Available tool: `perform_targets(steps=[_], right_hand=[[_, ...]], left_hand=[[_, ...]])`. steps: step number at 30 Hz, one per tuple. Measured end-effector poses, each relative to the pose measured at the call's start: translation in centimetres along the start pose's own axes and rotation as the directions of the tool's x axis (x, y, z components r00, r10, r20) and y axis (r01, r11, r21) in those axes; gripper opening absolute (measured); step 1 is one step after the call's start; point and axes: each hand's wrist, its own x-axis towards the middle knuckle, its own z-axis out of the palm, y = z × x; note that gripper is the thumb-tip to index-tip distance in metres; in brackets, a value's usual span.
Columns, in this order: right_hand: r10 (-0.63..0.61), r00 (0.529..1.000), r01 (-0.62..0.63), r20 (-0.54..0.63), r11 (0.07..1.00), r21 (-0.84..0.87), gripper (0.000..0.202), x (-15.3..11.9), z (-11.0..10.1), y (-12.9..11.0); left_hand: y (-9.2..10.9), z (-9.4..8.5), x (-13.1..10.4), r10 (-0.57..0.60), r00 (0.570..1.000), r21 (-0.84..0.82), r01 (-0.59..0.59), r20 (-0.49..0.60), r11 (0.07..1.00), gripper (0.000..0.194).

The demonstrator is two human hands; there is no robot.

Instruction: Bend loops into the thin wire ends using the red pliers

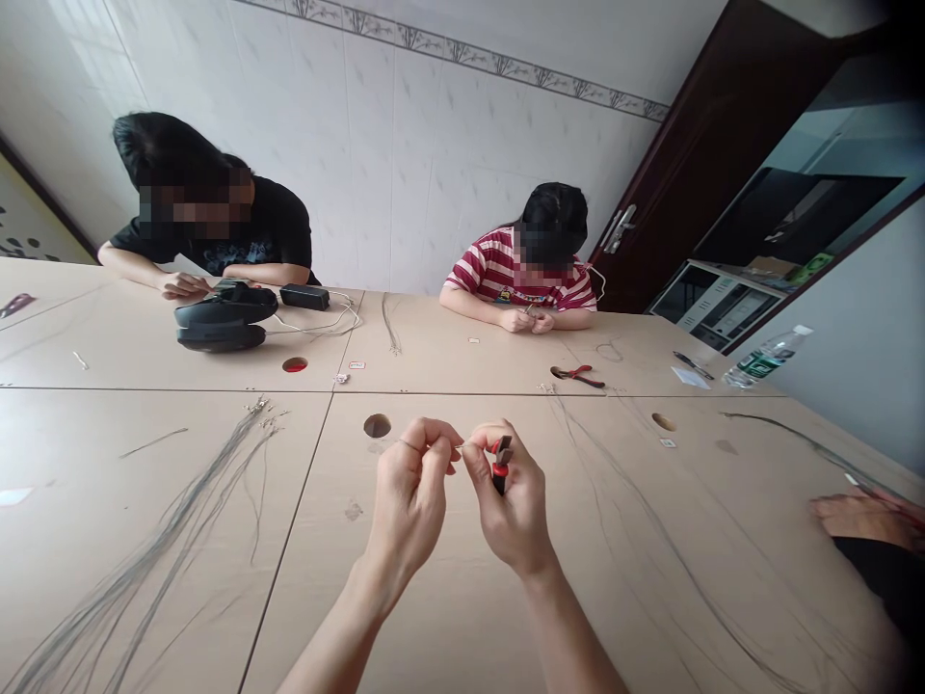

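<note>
Near the middle of the table, my left hand (415, 482) pinches something tiny between thumb and index finger, too small to make out. My right hand (512, 496) is closed around red-handled pliers (500, 465), whose metal jaws point up beside the thumb. Its thumb and index fingertips also meet at the small item, close to my left fingertips. To the left of my hands lies a bundle of thin grey wires (195, 511) with small metal ends. More thin wires (650, 516) spread over the table on the right.
Two people sit across the table (318, 501). A black headset-like object (224, 318), a black box (304, 296), other red-handled pliers (582, 377) and a water bottle (767, 359) lie on it. Another person's hand (867, 518) rests at the right edge. Round holes pierce the tabletop.
</note>
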Motion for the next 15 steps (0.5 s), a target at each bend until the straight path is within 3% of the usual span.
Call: perform_targets(steps=[3,7,15], right_hand=[[-0.015,1.000,0.015,-0.004,1.000,-0.010,0.018,0.06,-0.01,-0.13],[-0.007,1.000,0.007,0.000,1.000,-0.004,0.017,0.06,-0.03,-0.08],[0.017,1.000,-0.017,0.008,1.000,0.016,0.019,-0.07,-0.05,0.21]], left_hand=[[0.18,0.00,0.07,-0.016,0.999,-0.067,0.019,0.047,0.998,0.021],[0.80,0.24,-0.08,-0.014,1.000,-0.153,0.017,0.020,0.988,0.020],[0.70,-0.09,-0.10,-0.112,0.993,-0.075,0.114,0.026,0.991,0.018]])
